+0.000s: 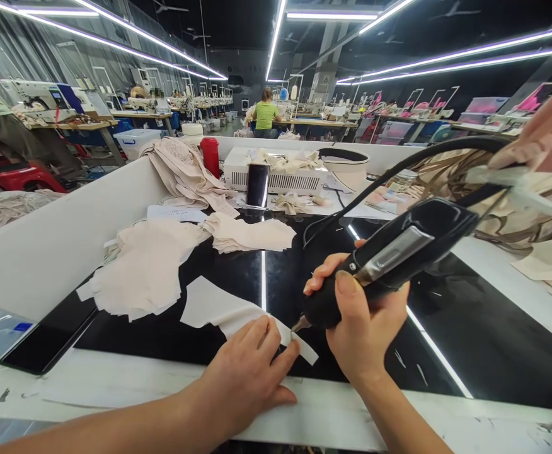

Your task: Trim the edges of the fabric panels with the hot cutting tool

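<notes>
A pale fabric strip lies flat on the black counter near its front edge, pinned under the left hand, fingers spread flat. The right hand, fingers clamped around a black corded cutting tool, sets its tip on the strip. Stacked fabric pieces lie beyond.

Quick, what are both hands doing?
Left hand: open, pressing flat on the beige fabric piece.
Right hand: closed around the black corded handheld cutting tool.
</notes>
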